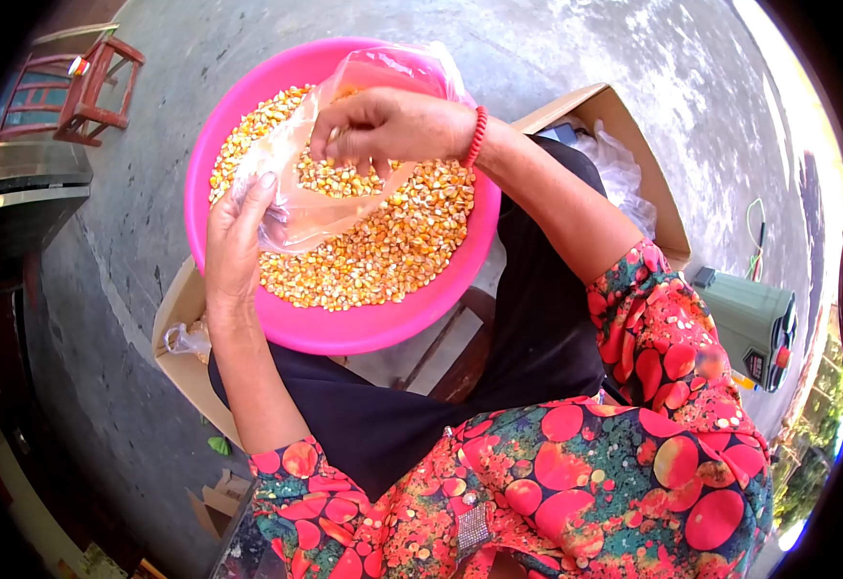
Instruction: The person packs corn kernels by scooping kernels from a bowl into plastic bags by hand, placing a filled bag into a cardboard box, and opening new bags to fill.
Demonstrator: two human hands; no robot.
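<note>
The thin plastic bag (330, 214) looked the likeliest source of trouble: its film was limp and creased, so the mouth could have folded shut or slid away if the grip on its edge had loosened. It lay slantwise over the loose corn kernels (383, 265) inside the pink basin (368, 333), and a sudden tug might have flicked some of them over the rim onto the concrete floor (171, 106). The basin itself sat in front of the lap, between the knees of the black trousers (552, 241), and a shift of a leg could probably have jolted it. The left hand (233, 236) was closed on the near left edge of the bag, its thumb laid along the film and its other fingers mostly hidden. The right hand (373, 130), with a red bracelet (476, 137) at the wrist, was well apart from the left, above the middle of the basin and against the bag, its fingers loosely curled; whether they pinched film or kernels could not be told. Open cardboard boxes (655, 169) stood on both sides of the basin.
</note>
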